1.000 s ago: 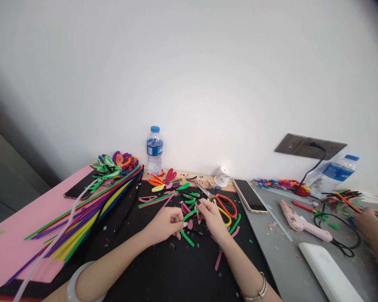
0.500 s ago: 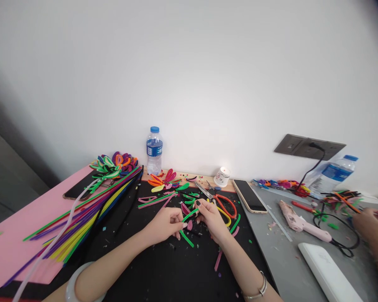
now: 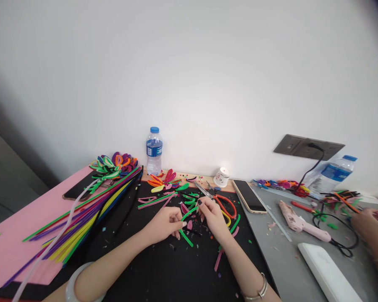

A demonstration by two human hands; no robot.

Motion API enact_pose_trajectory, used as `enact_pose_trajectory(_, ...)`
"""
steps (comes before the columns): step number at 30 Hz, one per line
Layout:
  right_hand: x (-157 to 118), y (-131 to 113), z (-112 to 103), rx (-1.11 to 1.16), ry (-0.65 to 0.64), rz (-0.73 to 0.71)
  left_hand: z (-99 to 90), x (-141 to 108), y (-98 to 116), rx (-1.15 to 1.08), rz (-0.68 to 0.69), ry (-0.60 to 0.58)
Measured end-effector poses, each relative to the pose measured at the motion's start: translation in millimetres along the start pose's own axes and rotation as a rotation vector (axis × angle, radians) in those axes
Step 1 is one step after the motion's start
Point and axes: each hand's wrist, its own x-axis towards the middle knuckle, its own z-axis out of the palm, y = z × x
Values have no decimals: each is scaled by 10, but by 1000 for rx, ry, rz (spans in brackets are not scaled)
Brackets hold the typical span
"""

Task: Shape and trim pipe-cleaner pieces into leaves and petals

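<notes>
Between my hands runs a green fuzzy stem. My left hand pinches it, and the stem's lower end sticks out below the fingertips. The fingers of my right hand are closed on its upper end. Orange-handled scissors lie just beyond my right hand, partly covered by it. Pink and green stem pieces lie on the black mat behind my left hand, beside red and orange petal loops.
Long coloured stems and a dark phone lie at left. A bottle, paper cup and phone stand or lie behind. At right are a glue gun, a white case and another person's hand.
My right hand has shifted very slightly, still holding the green stem's upper end. My left hand has hardly moved.
</notes>
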Motion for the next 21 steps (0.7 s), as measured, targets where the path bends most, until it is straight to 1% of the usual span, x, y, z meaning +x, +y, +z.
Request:
enact_pose_trajectory(2, 4, 21, -51, -177, 130, -60, -6, 5, -14, -9, 3, 19)
enact_pose_trajectory(4, 12, 26, -122, -403, 267, -114, -14, 13, -30, -26, 10, 41)
enact_pose_trajectory(5, 15, 22, -160, -519, 310, -124, -18, 18, -36, -36, 15, 55)
enact_pose_trajectory(7, 16, 4, -228, -744, 341, -92, -26, 28, -43, -56, 22, 90)
enact_pose_trajectory(10, -2, -22, -282, -1025, 324, 88, -38, 36, -33, -88, 8, 151)
enact_pose_trajectory(12, -17, -24, -290, -1130, 275, 201, -41, 35, -15, -122, -12, 180)
enact_pose_trajectory(13, -22, -19, -290, -1157, 242, 234, -39, 32, -4, -141, -21, 189)
enact_pose_trajectory(17, -11, 11, -301, -1162, 149, 303, -27, 21, 26, -190, -54, 204)
enact_pose_trajectory(21, 20, 21, -330, -1080, 133, 383, -25, 21, 36, -207, -70, 204)
